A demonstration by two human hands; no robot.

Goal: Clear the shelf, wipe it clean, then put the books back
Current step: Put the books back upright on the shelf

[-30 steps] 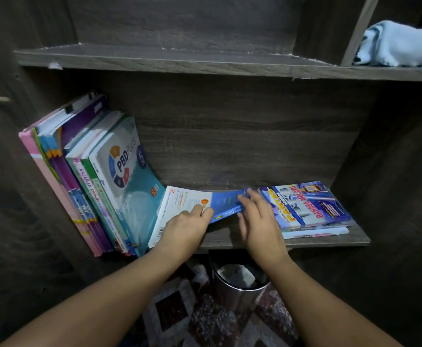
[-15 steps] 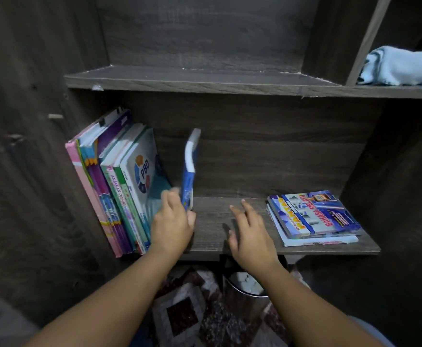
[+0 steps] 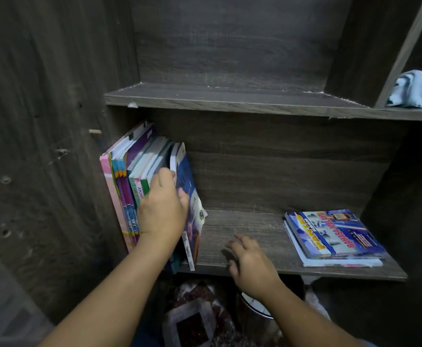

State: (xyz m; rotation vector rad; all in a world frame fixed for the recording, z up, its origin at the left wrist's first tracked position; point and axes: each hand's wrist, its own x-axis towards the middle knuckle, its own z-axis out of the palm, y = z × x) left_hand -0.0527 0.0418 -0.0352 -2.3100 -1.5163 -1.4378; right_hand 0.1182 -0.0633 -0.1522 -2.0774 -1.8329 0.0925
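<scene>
Lower shelf, centre of frame. At its left end a row of books stands leaning against the side wall. The left hand lies on the row's outermost blue book, thumb across its cover, grip clamped on its edge. The right hand hovers over the shelf's front edge, lower centre, fingers loosely spread and holding nothing. A flat stack of books lies at the shelf's right end. A pale blue cloth rests on the upper shelf, upper right.
</scene>
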